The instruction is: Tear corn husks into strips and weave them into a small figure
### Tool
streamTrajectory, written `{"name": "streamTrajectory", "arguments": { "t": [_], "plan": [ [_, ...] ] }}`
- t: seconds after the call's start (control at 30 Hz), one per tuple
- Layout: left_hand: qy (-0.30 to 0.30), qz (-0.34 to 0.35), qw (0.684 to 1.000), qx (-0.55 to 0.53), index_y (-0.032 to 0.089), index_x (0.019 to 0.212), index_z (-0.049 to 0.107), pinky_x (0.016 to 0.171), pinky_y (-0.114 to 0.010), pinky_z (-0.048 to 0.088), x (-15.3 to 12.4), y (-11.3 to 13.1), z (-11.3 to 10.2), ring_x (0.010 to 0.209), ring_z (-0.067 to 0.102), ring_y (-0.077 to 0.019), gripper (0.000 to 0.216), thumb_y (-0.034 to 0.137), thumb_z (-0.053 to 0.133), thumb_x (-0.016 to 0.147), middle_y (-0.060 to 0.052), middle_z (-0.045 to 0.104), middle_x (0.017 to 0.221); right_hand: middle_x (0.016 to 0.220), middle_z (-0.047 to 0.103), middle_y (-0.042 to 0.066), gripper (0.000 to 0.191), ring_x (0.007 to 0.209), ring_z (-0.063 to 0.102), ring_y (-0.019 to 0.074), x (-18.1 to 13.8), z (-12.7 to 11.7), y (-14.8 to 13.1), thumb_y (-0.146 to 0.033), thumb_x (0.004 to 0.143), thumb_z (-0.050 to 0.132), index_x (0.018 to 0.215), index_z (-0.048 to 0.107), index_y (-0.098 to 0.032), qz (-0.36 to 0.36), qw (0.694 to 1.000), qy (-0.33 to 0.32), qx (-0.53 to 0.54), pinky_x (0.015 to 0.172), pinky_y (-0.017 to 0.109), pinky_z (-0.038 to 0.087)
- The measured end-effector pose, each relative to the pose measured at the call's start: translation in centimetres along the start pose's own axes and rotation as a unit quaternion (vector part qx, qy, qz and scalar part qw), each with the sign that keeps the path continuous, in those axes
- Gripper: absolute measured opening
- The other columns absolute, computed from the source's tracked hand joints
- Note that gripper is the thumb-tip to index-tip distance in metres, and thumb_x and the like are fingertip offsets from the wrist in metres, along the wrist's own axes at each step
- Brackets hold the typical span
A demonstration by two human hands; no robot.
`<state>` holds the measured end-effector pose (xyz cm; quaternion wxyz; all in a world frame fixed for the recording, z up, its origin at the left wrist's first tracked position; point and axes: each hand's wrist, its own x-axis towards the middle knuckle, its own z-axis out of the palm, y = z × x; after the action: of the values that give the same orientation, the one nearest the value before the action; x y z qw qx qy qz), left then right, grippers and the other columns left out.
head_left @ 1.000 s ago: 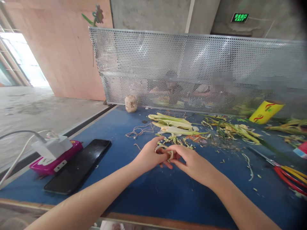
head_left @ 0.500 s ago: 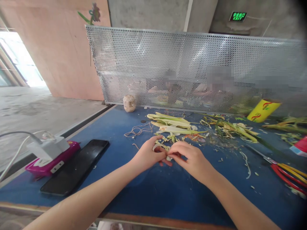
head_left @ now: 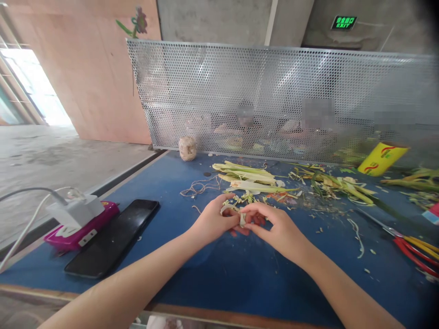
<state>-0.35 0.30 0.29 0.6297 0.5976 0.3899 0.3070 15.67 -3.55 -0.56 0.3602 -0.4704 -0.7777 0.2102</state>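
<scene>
My left hand (head_left: 219,217) is closed on a pale, curled strip of plant husk (head_left: 243,220) above the blue table. Thumb and fingers of my right hand (head_left: 274,224) touch the end of the same strip, one at its top and one at its lower side. Much of the strip is hidden by my fingers. Just beyond my hands lie small yellow-green scraps (head_left: 248,198) and a pile of long pale green husk leaves (head_left: 247,174). A loose tangle of thin twine (head_left: 199,186) rests to the left of that pile.
A black phone (head_left: 113,237) lies beside a purple power strip (head_left: 87,230) with a white charger. Scissors (head_left: 394,233) with red and yellow handles lie right. A twine ball (head_left: 187,148) and a yellow tube (head_left: 382,159) stand before a perforated metal screen (head_left: 219,82); people sit behind it.
My right thumb and index finger have spread from a tight pinch, and more of the pale strip shows between them. The view has shifted slightly left; my left hand keeps its hold.
</scene>
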Motion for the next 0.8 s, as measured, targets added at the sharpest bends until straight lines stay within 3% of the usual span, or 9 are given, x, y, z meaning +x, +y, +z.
{"name": "streamTrajectory", "arguments": {
  "t": [0.13, 0.37, 0.53, 0.6, 0.67, 0.8],
  "plan": [
    [-0.019, 0.000, 1.000, -0.010, 0.012, 0.126, 0.027, 0.053, -0.026, 0.047, -0.12, -0.11, 0.12, 0.059, 0.066, -0.0192, 0.062, 0.006, 0.052, 0.070, 0.002, 0.061, 0.060, 0.077, 0.061, -0.001, 0.026, 0.068, 0.056, 0.0138, -0.10, 0.19, 0.46, -0.014, 0.076, 0.051, 0.099, 0.053, -0.026, -0.003, 0.999, 0.028, -0.019, 0.061, 0.024, 0.045],
    [0.002, 0.010, 1.000, -0.023, 0.011, 0.123, 0.033, 0.050, -0.023, 0.046, 0.02, -0.23, 0.05, 0.056, 0.065, -0.0169, 0.058, 0.003, 0.053, 0.069, 0.002, 0.062, 0.057, 0.085, 0.059, 0.000, 0.030, 0.077, 0.056, 0.0136, -0.45, 0.45, 0.02, -0.010, 0.079, 0.045, 0.104, 0.051, -0.027, -0.050, 0.996, -0.003, -0.078, 0.069, 0.024, 0.045],
    [0.029, 0.014, 0.995, -0.097, 0.010, 0.117, 0.038, 0.050, -0.021, 0.047, 0.25, 0.12, -0.24, 0.058, 0.066, -0.0161, 0.048, 0.008, 0.055, 0.072, -0.002, 0.066, 0.064, 0.078, 0.054, 0.002, 0.015, 0.065, 0.050, 0.0129, -0.69, 0.22, -0.07, -0.014, 0.077, 0.048, 0.091, 0.048, -0.021, -0.081, 0.984, 0.129, -0.094, 0.063, 0.024, 0.043],
    [0.044, 0.013, 0.989, -0.142, 0.010, 0.115, 0.039, 0.054, -0.022, 0.049, 0.37, 0.26, -0.30, 0.063, 0.067, -0.0170, 0.044, 0.010, 0.056, 0.073, -0.006, 0.068, 0.072, 0.067, 0.054, 0.000, 0.004, 0.056, 0.048, 0.0117, -0.63, 0.17, 0.07, -0.018, 0.078, 0.048, 0.079, 0.050, -0.021, -0.047, 0.989, 0.100, -0.093, 0.055, 0.023, 0.040],
    [0.056, 0.017, 0.983, -0.174, 0.010, 0.113, 0.041, 0.060, -0.025, 0.052, 0.44, 0.38, -0.28, 0.066, 0.067, -0.0178, 0.043, 0.011, 0.057, 0.074, -0.008, 0.069, 0.075, 0.059, 0.055, -0.002, 0.008, 0.050, 0.048, 0.0114, -0.45, 0.29, 0.32, -0.024, 0.080, 0.048, 0.075, 0.054, -0.021, 0.010, 0.994, 0.037, -0.104, 0.049, 0.022, 0.037],
    [0.048, 0.041, 0.977, -0.202, 0.010, 0.114, 0.042, 0.064, -0.027, 0.053, 0.38, 0.41, -0.12, 0.067, 0.067, -0.0188, 0.044, 0.012, 0.060, 0.073, -0.009, 0.070, 0.075, 0.056, 0.059, -0.002, 0.015, 0.048, 0.052, 0.0127, 0.00, 0.81, 0.84, -0.030, 0.080, 0.048, 0.086, 0.060, -0.022, 0.090, 0.994, -0.016, -0.056, 0.047, 0.022, 0.038]
  ]
}}
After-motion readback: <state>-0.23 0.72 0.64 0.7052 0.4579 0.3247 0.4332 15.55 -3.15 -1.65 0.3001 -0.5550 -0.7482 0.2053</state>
